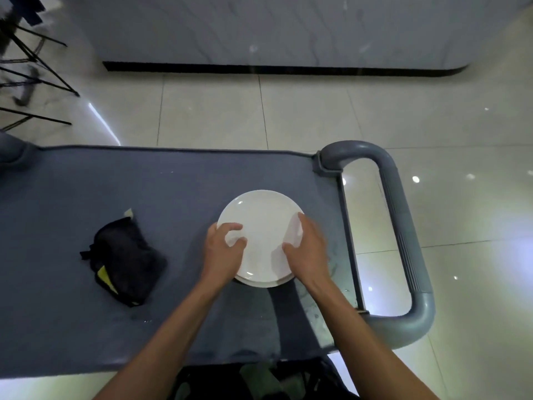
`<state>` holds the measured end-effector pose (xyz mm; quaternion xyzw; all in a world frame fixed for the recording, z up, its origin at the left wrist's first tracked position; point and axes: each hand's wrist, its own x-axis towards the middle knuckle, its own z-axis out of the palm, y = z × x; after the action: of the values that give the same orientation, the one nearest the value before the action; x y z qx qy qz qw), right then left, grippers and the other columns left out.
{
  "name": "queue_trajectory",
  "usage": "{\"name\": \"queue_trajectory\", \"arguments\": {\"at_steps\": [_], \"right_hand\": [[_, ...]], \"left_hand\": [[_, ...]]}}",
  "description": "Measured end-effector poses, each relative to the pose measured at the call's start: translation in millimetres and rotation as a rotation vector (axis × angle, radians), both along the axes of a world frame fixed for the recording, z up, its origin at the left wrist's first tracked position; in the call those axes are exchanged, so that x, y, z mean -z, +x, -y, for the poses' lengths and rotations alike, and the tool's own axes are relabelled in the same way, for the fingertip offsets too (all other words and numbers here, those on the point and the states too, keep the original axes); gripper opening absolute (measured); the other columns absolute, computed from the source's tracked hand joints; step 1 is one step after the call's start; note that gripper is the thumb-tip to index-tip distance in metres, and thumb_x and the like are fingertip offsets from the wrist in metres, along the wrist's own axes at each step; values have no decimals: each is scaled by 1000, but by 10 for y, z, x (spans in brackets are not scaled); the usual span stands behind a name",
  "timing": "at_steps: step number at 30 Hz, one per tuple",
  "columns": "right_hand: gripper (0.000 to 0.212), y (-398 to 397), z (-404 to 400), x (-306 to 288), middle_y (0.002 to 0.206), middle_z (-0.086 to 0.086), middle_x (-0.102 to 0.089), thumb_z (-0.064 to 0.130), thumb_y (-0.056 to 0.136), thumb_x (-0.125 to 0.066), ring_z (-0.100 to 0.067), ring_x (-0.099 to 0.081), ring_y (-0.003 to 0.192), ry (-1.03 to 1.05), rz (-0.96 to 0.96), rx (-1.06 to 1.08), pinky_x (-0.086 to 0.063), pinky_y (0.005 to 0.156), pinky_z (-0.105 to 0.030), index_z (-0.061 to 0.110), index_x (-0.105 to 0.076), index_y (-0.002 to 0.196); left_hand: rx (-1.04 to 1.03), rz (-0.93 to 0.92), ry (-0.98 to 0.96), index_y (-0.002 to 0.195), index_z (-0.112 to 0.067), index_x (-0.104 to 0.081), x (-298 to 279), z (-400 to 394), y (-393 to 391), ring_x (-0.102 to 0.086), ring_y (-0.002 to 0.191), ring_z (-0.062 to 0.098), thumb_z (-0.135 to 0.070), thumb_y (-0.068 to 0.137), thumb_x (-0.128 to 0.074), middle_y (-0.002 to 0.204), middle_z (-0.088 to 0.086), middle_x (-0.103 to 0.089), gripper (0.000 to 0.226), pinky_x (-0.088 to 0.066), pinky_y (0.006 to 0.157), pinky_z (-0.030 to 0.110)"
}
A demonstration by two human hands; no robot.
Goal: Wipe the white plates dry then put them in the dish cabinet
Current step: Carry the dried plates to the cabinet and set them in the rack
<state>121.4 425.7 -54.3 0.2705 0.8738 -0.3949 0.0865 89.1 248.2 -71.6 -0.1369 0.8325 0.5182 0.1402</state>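
Observation:
A small stack of white plates (261, 226) sits on the grey-blue cart top (144, 183), right of centre. My left hand (223, 248) grips the left rim of the top plate, thumb and fingers curled over its edge. On the opposite rim, my right hand (307, 249) holds the plate the same way. A second plate's edge shows under the top one at the near side. A crumpled black cloth (125, 259) with yellow trim lies on the cart to the left of the plates, apart from both hands.
The cart's grey handle (403, 235) loops out at the right end. Beyond the cart lie glossy floor tiles and a pale marble-look counter base (259, 33). Black tripod legs (34, 67) stand at the far left. Water drops lie near the plates.

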Motion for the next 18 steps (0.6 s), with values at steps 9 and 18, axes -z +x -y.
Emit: {"name": "queue_trajectory", "arguments": {"at_steps": [9,18], "right_hand": [[71,-2,114,12,157,5,-29,16,90,-65,-27,-34,139,8,17,12,-39,113,-45,34,-33,150],[74,165,95,-20,157,6,-30,8,86,-62,-26,-33,140,-82,-53,53,-37,115,-43,31,-34,150]], "left_hand": [[-150,26,116,98,-29,-59,-113,-93,96,-51,97,-1,-9,83,-67,127,-8,-47,27,-35,71,10],[-254,-5,130,86,-29,-54,-202,-113,241,-51,100,10,-7,82,-67,121,-2,-52,26,-36,71,15]]}}
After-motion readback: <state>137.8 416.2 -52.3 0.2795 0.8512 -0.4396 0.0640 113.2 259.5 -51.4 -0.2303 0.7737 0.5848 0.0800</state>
